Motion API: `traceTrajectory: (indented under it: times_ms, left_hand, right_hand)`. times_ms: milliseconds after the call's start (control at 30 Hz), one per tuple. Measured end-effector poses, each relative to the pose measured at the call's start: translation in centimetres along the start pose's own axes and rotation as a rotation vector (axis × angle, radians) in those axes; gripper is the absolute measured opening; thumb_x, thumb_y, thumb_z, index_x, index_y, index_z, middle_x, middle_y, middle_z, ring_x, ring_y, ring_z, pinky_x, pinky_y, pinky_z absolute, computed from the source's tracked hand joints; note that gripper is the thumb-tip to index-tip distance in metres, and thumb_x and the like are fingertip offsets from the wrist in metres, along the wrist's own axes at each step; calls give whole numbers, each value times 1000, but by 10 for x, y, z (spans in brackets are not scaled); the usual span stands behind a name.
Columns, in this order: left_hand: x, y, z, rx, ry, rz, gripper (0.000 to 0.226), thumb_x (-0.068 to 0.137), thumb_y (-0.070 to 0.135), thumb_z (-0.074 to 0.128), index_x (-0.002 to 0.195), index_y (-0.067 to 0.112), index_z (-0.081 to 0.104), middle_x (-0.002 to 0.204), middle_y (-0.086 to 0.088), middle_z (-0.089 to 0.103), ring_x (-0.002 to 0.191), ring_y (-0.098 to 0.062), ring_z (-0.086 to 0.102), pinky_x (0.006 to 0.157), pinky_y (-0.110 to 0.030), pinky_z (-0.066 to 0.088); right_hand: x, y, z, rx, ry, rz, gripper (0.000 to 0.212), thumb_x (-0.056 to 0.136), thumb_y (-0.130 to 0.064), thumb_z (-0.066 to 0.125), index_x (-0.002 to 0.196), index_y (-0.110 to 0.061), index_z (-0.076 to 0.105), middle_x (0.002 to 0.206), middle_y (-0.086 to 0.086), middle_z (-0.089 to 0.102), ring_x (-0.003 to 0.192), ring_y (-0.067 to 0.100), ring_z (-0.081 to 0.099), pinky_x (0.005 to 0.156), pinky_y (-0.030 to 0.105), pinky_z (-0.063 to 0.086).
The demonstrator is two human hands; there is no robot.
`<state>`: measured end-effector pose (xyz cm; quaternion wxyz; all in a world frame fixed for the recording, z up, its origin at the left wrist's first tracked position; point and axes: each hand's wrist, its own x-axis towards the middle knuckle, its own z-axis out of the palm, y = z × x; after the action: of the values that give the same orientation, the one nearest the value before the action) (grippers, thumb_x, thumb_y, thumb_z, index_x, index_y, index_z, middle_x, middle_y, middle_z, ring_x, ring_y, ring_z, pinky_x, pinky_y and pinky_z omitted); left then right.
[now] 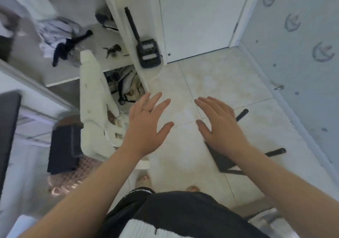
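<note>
left hand point(146, 126), right hand point(220, 126): spread, nothing held | black frame point(224, 161): seen on floor point(211, 76) under right hand | judged stiff, fairly light; best taken by its grips point(242, 113)

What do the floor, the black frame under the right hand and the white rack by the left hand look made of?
Floor: glossy pale tile, likely ceramic; grout lines and soft reflections show.
Black frame: matte, probably metal or hard plastic; its bar ends look like foam or rubber sleeves.
White rack: matte moulded plastic, judging by its rounded edges and cut-outs.
</note>
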<state>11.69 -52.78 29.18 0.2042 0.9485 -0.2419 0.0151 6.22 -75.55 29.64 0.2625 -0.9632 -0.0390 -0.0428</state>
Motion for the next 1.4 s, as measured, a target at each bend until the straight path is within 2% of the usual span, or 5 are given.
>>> traceTrajectory:
  times_ms: [300,633,800,967,1400]
  left_hand:
    - [-66,-101,-91,55,264,-240,60,93,51,48,147,23,48,158,1,39,151,-27,23,119,-51,17]
    - [-141,-277,-126,-33,248,-369,60,92,47,53,146,22,49,155,-1,43,148,-26,30,119,-52,25]
    - [-169,-360,-114,-128,72,-538,60,95,45,59,150,28,42,157,4,39,149,-21,24,120,-49,21]
    - [-191,-425,-75,-257,-115,-651,58,94,41,63,147,25,46,152,0,46,143,-24,34,115,-54,33]
    - [-189,-518,73,-651,-282,-1234,70,94,38,63,152,13,32,143,-10,54,130,-31,52,105,-35,40]
  right_hand:
    - [77,-147,33,44,-27,-403,52,94,-21,57,144,-11,53,149,3,52,144,27,41,117,44,29]
    - [112,-325,152,146,-88,-525,51,96,-27,50,144,-11,53,149,3,52,144,21,40,120,34,26]
    - [130,-368,235,193,-314,-296,53,98,-20,59,149,-18,47,152,-3,47,143,14,36,121,38,26]
    - [143,-370,322,295,-546,135,55,100,-20,58,152,-19,42,154,0,44,140,15,38,108,17,23]
    - [166,-310,490,298,-614,685,53,89,-11,59,141,-8,48,136,14,56,125,35,53,107,45,44]
